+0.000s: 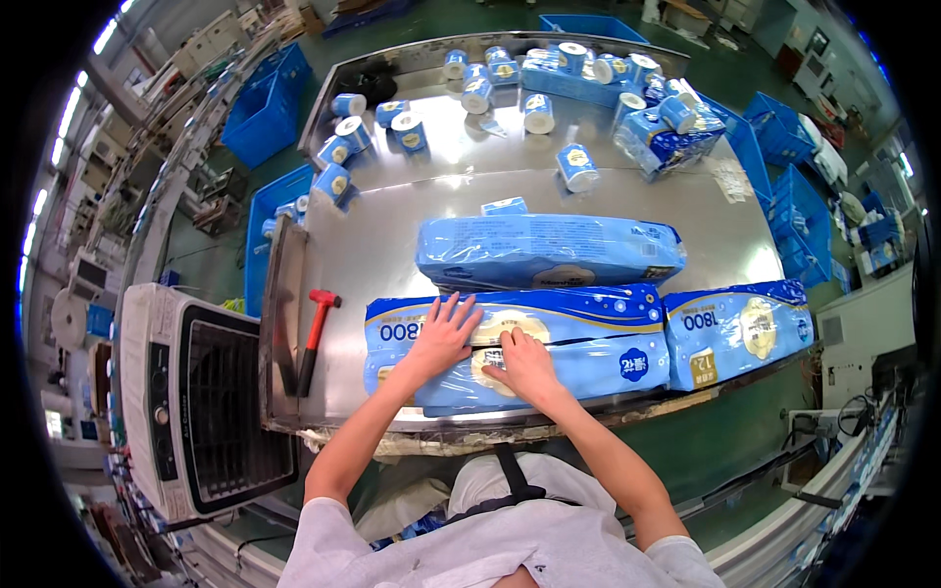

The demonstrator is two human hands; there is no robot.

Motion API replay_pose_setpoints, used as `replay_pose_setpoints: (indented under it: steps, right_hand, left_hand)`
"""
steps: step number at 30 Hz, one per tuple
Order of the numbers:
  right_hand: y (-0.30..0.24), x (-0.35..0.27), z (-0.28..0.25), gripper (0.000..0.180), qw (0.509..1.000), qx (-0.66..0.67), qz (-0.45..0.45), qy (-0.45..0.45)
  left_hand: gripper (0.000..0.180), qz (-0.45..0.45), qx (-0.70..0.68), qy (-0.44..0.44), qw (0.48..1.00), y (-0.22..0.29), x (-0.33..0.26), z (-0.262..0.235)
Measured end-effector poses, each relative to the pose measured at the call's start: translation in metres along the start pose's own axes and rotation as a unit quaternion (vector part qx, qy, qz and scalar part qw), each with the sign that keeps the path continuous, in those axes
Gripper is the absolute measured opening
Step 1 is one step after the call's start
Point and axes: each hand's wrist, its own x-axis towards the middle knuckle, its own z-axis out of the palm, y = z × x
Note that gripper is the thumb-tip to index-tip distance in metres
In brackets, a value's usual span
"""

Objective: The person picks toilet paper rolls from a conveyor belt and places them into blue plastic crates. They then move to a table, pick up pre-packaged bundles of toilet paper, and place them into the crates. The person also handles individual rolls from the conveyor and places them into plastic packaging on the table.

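Observation:
A long blue plastic-wrapped pack of toilet rolls (598,358) lies along the near edge of the metal table. A thin dark line, a slit or a seam, runs across its top. My left hand (441,338) rests flat on the pack's left half with the fingers spread. Just right of it, my right hand (527,367) lies on the pack over the dark line, thumb and fingers apart. Another blue pack (549,250) lies right behind this one. A shorter blue pack (740,333) adjoins its right end.
A hammer with a red head (321,298) lies at the table's left side. Several loose wrapped rolls (538,114) are scattered over the far part of the metal table (372,245). Blue crates (267,108) stand around it. A white air cooler (162,392) is at the left.

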Motion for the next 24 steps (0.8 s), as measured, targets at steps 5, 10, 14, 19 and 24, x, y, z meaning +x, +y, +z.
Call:
replay_pose_setpoints:
  steps: [5,10,14,19,24]
  right_hand:
    - [0.006,-0.014,-0.010,0.030,0.999,-0.022,-0.029,-0.015]
    - [0.002,-0.040,-0.010,0.020,0.993,-0.043,-0.107,0.013]
    - [0.010,-0.040,-0.018,0.017,0.971,-0.040,-0.175,0.159]
    - [0.006,-0.087,0.007,0.019,0.997,0.008,-0.070,0.032]
    - [-0.019,-0.176,0.000,0.019,0.993,0.037,-0.108,-0.030]
  left_hand:
    - [0.046,0.050,0.005,0.053,0.997,-0.011,0.001,0.015]
    - [0.015,0.042,0.046,0.099,0.993,-0.018,0.044,0.013]
    - [0.014,0.018,0.006,0.093,0.996,-0.013,0.059,0.005]
    - [0.008,0.036,0.032,0.126,0.991,-0.024,0.075,0.019]
    - [0.004,0.080,0.054,0.119,0.988,-0.071,0.100,0.039]
